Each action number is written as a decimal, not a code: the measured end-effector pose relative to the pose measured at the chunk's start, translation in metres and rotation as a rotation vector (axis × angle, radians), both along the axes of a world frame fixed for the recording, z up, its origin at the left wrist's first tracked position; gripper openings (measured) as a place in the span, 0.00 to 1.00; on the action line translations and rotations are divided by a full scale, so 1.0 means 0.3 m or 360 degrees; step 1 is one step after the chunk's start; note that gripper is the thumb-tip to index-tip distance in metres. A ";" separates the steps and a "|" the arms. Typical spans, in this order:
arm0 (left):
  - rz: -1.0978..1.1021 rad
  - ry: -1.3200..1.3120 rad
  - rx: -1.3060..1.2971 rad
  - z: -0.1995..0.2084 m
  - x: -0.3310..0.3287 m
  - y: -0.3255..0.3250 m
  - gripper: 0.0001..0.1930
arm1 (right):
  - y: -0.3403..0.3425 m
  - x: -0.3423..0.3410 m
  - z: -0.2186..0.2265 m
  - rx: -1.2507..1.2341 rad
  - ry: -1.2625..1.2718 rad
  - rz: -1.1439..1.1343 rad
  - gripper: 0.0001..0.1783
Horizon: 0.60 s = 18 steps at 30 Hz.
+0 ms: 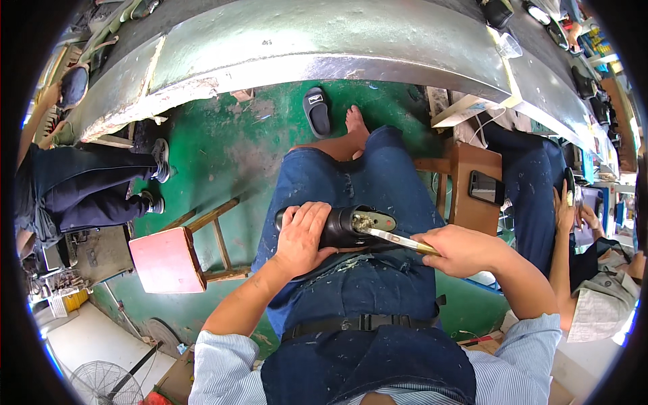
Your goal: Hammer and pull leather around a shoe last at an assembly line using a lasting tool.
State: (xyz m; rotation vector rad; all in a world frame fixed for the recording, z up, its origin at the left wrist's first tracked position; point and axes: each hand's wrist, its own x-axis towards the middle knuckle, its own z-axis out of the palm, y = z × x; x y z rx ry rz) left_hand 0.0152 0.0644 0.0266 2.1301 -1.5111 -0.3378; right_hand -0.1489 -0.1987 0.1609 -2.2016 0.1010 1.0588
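A black shoe [335, 228] lies across my lap, its opening towards the right. Inside that opening show a grey-green surface with a reddish dot and some pale, rough, fibrous stuff. My left hand [305, 233] is wrapped over the shoe's left part, pressing it against my thighs. In my right hand [466, 250] is a slim, pale metal hand tool [398, 239] with a yellowish part near the grip; its exact kind is unclear. The tool's tip reaches the rough stuff at the opening. My fingers hide part of its handle.
A pink-topped stool [167, 261] stands on the left, a brown stool [472, 182] with a phone [484, 187] on the right. Ahead runs a metal-topped bench [324, 40]. A slipper [316, 113] lies on the green floor. People sit or stand on both sides; a fan [104, 385] is lower left.
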 end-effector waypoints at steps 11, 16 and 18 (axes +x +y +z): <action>-0.0015 -0.0022 0.0034 0.002 -0.006 -0.009 0.48 | 0.016 0.073 0.007 0.0291 0.0589 -0.0267 0.13; -0.0029 -0.0066 0.0017 0.004 -0.015 -0.007 0.48 | 0.015 0.079 -0.021 0.0345 0.0871 -0.0422 0.15; -0.0033 -0.0078 0.0009 0.003 -0.021 -0.010 0.48 | 0.015 0.095 -0.011 0.0369 0.0914 -0.0454 0.15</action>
